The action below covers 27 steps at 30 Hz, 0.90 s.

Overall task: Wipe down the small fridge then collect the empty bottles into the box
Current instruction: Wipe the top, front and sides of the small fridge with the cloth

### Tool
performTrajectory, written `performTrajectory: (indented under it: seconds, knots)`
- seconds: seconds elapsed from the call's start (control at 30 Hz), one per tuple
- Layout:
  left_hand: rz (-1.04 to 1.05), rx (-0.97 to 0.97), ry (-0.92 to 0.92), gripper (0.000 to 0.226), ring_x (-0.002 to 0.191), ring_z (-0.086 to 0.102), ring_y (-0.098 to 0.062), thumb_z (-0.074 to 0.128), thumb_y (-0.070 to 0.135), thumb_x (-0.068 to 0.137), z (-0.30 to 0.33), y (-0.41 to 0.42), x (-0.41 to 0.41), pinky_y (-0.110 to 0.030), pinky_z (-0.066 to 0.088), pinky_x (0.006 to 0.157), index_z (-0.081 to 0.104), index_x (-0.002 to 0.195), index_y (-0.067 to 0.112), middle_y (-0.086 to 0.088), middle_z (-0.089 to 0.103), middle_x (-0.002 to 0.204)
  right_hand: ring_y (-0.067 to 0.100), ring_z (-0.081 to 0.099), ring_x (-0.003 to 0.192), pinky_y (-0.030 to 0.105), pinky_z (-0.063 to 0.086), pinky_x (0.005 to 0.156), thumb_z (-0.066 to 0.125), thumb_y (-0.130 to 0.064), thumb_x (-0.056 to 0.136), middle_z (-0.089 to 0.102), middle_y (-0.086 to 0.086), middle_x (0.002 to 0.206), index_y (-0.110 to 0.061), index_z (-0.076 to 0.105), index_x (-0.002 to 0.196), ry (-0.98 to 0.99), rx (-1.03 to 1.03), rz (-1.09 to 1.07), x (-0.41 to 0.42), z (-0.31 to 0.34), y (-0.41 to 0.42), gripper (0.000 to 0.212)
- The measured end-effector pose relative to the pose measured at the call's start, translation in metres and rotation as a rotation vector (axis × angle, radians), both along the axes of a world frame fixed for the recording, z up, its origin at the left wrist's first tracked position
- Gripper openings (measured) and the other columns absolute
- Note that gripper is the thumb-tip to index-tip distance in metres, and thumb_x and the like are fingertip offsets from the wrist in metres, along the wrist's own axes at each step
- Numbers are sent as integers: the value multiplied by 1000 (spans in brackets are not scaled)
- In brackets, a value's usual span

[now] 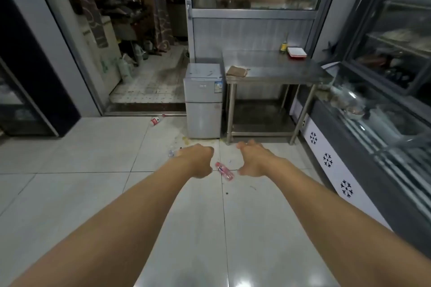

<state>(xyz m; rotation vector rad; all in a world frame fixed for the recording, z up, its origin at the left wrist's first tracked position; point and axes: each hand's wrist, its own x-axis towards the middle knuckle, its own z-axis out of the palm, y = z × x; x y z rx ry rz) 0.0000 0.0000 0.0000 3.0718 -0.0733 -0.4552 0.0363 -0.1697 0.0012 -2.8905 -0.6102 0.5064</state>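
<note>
We hold both arms out over the tiled floor [93,151]. Our left hand [198,160] has its fingers curled inward and holds nothing; our right hand [253,159] hangs with loosely bent fingers, also holding nothing. Between them a pink-labelled bottle [224,171] lies on the tiles. A clear bottle [172,153] lies just left of our left hand, and a red-and-white bottle [155,121] lies near the door threshold. The small fridge [203,102] stands ahead, beside the steel table [275,70], where a folded brown cloth [236,71] rests at the left edge. Open floor spreads leftward; a display freezer [363,137] bounds our right.
</note>
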Motion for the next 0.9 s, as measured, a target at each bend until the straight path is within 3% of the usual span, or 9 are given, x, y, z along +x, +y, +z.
performTrajectory:
  seconds: [0.2,0.33,0.47,0.53,0.73,0.9]
  knots:
    - [14,19,-12,43,111,54,-29,54,29,90,12,-13,23,-34,42,82,44,130,15,-9,54,126,35,34,132,43,39,103,66,-26,82,27,15,147,-14,25,146,28,-16,-18,30,6,-18,77]
    - [25,32,-49,43,111,53,-30,54,30,90,27,-12,45,-39,47,89,44,129,15,-9,53,127,33,36,132,37,39,102,66,-19,83,28,14,147,-14,25,146,34,34,-26,56,14,-22,75]
    - [29,31,-53,41,107,55,-29,54,29,89,35,-2,80,-37,47,84,44,127,16,-10,54,123,35,34,132,39,40,103,65,-19,85,25,16,147,-14,25,145,36,50,-24,92,20,-13,73]
    - [33,27,-44,42,105,55,-28,55,30,88,35,7,101,-35,46,79,44,126,16,-10,54,121,35,33,132,41,39,105,64,-19,85,25,16,146,-14,23,146,32,52,-26,113,19,-4,73]
    - [-10,11,-48,46,113,52,-29,57,31,88,31,51,191,-41,47,92,43,128,15,-11,52,127,35,37,126,45,39,105,58,-18,89,29,16,140,-12,24,146,26,30,-61,194,9,37,67]
    - [-30,-10,8,47,113,51,-30,58,30,87,23,100,287,-40,47,92,42,130,16,-11,51,128,33,38,126,43,39,105,59,-20,89,31,14,139,-14,22,147,42,48,-112,284,9,83,69]
